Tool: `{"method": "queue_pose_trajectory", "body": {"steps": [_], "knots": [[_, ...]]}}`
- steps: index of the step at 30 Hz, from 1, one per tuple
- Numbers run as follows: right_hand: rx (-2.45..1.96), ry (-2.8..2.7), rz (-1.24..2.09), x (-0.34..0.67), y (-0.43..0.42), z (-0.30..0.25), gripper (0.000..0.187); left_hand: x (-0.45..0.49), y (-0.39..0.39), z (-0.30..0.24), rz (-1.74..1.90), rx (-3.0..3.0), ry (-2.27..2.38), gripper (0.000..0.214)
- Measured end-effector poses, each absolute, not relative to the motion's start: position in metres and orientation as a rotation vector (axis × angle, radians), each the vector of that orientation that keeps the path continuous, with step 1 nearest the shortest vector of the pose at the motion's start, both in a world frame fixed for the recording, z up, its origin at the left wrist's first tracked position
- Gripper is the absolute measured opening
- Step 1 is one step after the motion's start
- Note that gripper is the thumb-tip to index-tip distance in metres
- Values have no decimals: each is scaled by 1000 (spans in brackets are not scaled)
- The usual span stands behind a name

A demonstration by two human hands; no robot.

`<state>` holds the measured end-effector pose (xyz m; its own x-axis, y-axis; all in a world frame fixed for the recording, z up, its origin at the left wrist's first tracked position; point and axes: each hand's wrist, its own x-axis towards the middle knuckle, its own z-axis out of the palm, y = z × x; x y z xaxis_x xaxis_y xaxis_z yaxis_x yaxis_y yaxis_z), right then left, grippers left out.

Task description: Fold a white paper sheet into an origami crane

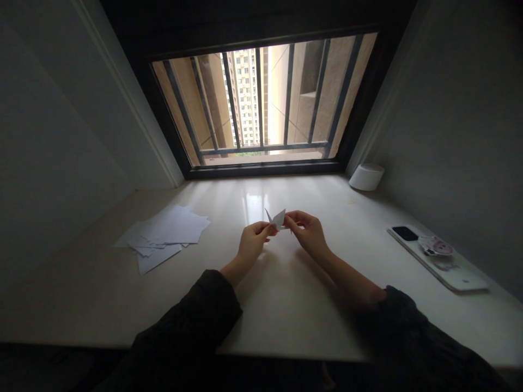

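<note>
A small folded white paper (279, 218), shaped like an origami crane with pointed tips, is held up over the white sill between both hands. My left hand (254, 239) pinches its lower left side with thumb and finger. From the right, my right hand (307, 228) grips the paper's right edge in a pinch, its other fingers curled. Parts of the paper lie hidden behind my fingertips.
Several loose white paper sheets (171, 231) lie overlapping on the left of the sill (261, 305). On the right rests a phone (441, 267) in a pale case with a cartoon grip. A white cylinder-like object (366, 177) stands by the barred window (261, 103).
</note>
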<state>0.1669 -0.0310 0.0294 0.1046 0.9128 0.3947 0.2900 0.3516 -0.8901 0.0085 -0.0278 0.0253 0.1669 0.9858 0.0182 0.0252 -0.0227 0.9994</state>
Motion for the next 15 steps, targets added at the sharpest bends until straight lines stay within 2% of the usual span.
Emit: {"method": "queue_pose_trajectory", "body": {"steps": [8,12,15], "knots": [[-1180,-1635,607,164,-36,33,20,-2,-22,30,1048,1804,1245,23],[-1197,-1592,580,163,-36,34,25,-5,-22,33,1104,1839,1351,23],[-1276,-1510,434,163,-37,36,27,-4,-27,37,1157,1859,1408,25]]}}
